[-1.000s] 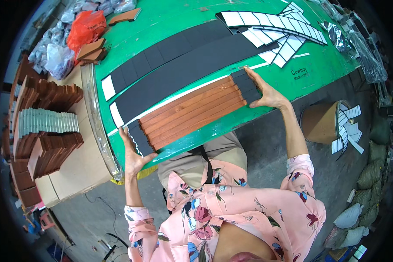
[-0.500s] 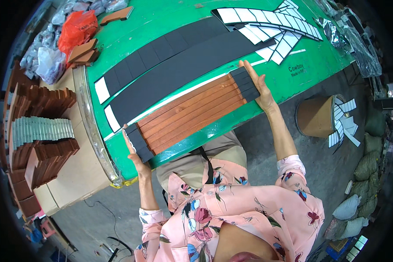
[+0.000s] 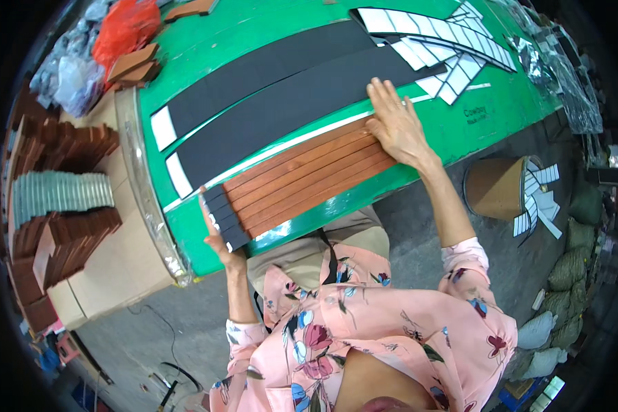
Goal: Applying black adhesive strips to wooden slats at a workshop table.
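Observation:
A row of several reddish-brown wooden slats (image 3: 302,180) lies side by side along the near edge of the green table (image 3: 202,255). Small black pads (image 3: 224,214) cover the slats' left ends. Against those ends rests my left hand (image 3: 224,248), its visible fingers stretched along the edge. My right hand (image 3: 399,132) lies flat over the right ends, fingers extended and partly past the far slat, hiding the pads there. Beyond the slats lie a plain black strip (image 3: 275,118) and a second black strip (image 3: 275,74), each with a white left end.
Crossed white segmented strips (image 3: 432,31) lie at the far right. A brown bin (image 3: 491,189) with white strip scraps stands right of the table. On the left are stacked wooden pieces (image 3: 72,247), a pale-green stack (image 3: 65,196) and a red plastic bag (image 3: 125,31).
My right hand has gone from bracing the right ends to lying over them, covering the black pads. My left hand stays at the left ends. The view has shifted slightly.

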`<state>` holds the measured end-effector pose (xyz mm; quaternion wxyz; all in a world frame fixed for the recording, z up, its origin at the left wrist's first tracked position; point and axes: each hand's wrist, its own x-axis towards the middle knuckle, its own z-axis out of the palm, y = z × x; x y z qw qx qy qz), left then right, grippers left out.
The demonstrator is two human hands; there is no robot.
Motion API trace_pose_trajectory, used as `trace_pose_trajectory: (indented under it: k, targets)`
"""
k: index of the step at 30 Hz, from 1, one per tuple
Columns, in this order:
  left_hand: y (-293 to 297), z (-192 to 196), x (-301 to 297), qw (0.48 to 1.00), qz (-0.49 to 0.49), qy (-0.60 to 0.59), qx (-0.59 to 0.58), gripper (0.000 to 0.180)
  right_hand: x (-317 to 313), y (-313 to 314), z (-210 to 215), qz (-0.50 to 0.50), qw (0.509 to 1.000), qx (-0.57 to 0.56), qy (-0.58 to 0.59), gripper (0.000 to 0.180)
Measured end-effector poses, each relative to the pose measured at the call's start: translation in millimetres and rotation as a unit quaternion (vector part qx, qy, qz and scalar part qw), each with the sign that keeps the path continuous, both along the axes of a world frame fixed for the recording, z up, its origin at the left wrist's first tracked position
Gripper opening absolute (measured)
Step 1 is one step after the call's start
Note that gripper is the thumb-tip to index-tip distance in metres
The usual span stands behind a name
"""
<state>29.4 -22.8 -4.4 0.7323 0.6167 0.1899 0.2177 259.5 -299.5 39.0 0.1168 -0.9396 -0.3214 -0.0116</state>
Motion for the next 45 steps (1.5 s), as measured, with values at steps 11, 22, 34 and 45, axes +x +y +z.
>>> trace_pose_trajectory:
  k: [11,22,34,45]
  targets:
    - [2,-13,4,0.998,0.004,-0.057,0.011,0.091,-97,137,49,0.190,0.971,0.139,-0.047,0.075]
    - [8,-56,-6,0.988,0.063,0.114,0.084,0.049,-155,228,10,0.184,0.975,0.125,0.006,0.076]
    - [3,-31,5,0.996,0.049,0.072,-0.001,0.051,-151,229,5,0.192,0.960,0.196,0.050,0.070]
    - [10,114,31,0.738,-0.213,0.103,0.631,0.099,-36,17,53,0.188,0.964,-0.132,0.132,0.117]
